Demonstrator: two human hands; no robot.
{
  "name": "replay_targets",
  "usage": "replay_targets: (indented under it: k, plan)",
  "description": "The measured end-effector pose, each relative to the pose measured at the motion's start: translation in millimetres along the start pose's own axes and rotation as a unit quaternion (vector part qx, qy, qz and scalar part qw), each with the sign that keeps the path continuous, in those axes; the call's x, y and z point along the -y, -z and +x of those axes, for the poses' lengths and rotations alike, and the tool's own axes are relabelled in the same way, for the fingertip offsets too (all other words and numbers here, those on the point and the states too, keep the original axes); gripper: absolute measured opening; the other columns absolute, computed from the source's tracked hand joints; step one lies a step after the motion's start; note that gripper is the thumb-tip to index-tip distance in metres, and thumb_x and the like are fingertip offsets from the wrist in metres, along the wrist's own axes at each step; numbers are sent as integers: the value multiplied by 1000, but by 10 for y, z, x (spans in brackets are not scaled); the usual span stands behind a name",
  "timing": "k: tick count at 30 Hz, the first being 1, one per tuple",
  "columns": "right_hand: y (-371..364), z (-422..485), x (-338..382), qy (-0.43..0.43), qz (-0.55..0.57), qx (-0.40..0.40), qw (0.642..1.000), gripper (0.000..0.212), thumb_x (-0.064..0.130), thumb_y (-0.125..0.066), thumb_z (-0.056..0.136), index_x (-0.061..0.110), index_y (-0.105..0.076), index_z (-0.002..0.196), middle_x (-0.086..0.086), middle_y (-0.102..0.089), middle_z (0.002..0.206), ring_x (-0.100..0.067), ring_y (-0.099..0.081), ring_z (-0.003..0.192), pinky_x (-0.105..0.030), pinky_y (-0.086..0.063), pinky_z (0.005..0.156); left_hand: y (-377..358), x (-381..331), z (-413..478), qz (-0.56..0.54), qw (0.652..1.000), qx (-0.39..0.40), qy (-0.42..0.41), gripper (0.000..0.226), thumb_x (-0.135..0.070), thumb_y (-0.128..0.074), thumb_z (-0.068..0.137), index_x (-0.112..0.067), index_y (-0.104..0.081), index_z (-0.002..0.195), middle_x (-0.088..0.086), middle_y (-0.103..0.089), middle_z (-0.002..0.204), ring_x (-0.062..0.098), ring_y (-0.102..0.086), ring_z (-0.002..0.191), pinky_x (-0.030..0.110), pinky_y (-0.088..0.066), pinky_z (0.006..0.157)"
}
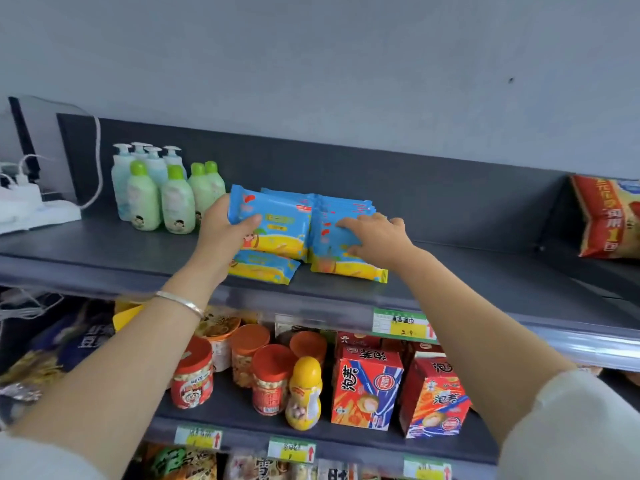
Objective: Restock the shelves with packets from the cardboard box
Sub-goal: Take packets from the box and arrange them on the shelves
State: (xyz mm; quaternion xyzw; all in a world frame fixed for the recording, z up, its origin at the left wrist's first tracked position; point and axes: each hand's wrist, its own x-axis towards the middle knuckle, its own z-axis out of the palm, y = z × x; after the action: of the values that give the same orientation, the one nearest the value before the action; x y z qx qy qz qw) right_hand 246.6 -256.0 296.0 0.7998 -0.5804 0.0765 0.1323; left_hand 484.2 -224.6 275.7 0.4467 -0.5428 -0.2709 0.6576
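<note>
Packets [298, 199] in blue and yellow wrappers are gathered near the middle of the top shelf [121, 258], just to the right of a cluster of lotion bottles [156, 195]. One tilted packet [277, 226] is gripped at its left end by the left hand [221, 233]. The thumb is laid across the front face, and the other fingers are hidden behind the wrapper. A flat packet [263, 268] is seen lying on the shelf board directly beneath it. The right hand [377, 237] is laid on the neighbouring stack [346, 266], with fingers straight and spread over the topmost wrapper and nothing pinched. The stack is met along its left side by the tilted packet. A silver bangle [180, 301] is worn on the left wrist.

At the far left end of the same shelf a white power strip [34, 209] is placed, with plugs and cables attached. A red snack bag [606, 220] is stood at the far right, well apart from the packets. A green and yellow price label [403, 323] is fixed to the front rail below the right hand. On the shelf below, jars with orange-red lids [270, 379], a yellow egg-shaped container [304, 393] and red cartons [367, 389] are lined up.
</note>
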Motion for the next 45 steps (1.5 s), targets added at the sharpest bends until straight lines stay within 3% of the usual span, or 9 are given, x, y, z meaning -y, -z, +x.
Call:
replay_targets:
  k: [6,13,18,21,25,27,31,38,45]
  plan:
    - [-90,65,-5,-5,27,-54,998,55,31,-59,91,28,-37,141,-8,-41,129,-31,-38,118,-42,-40,92,-12,129,115,-31,999,39,8,24,-3,-61,88,-15,-55,108,-6,-62,94,11,-61,87,24,-49,72]
    - [-1,31,130,8,128,-125,984,50,25,-57,91,19,-42,139,-9,-44,130,-32,-40,120,-37,-36,98,-49,162,156,-47,997,66,0,26,0,-59,88,-24,-57,98,-10,-63,93,-5,-64,77,12,-50,63]
    - [82,116,482,80,192,-139,968,59,30,-66,87,17,-42,139,-8,-46,129,-28,-44,118,-33,-35,101,-38,146,185,-34,993,108,-15,27,0,-60,87,-22,-58,103,-8,-64,95,1,-64,83,14,-50,68]
    - [80,176,590,92,198,-117,969,50,29,-66,86,14,-48,131,-7,-55,120,-28,-51,109,-35,-42,87,-15,145,230,-13,991,127,-35,24,-1,-63,86,-16,-59,104,-1,-64,106,10,-63,92,25,-52,79]
    - [113,193,588,53,144,-149,977,38,31,-60,89,15,-49,122,-5,-60,110,-27,-54,101,-31,-34,70,81,192,319,70,981,175,-52,30,-9,-67,85,-28,-57,106,-11,-64,104,-1,-62,91,18,-51,81]
    - [116,187,559,33,114,-160,980,40,33,-58,90,16,-47,125,-4,-60,111,-27,-56,100,-32,-35,70,167,287,414,172,958,230,-14,35,-20,-69,84,-23,-55,116,-10,-62,111,5,-59,104,25,-47,90]
    - [85,174,551,11,147,-151,978,39,29,-58,90,16,-48,125,-4,-61,110,-25,-56,97,-30,-37,65,202,392,563,408,845,340,64,49,-38,-69,82,-20,-53,124,1,-53,124,17,-50,115,31,-41,98]
    - [-96,198,581,-22,204,-141,968,39,31,-60,89,16,-50,124,-4,-61,112,-27,-57,101,-44,-47,84,120,321,630,481,773,406,81,66,-48,-64,82,-13,-44,135,1,-44,138,19,-44,125,31,-37,105]
    - [-122,231,576,-37,282,-153,947,33,27,-62,89,13,-53,118,-4,-63,111,-23,-57,105,-42,-50,83,271,420,581,437,837,329,20,43,-36,-66,84,-12,-55,118,4,-47,112,17,-47,96,25,-39,72]
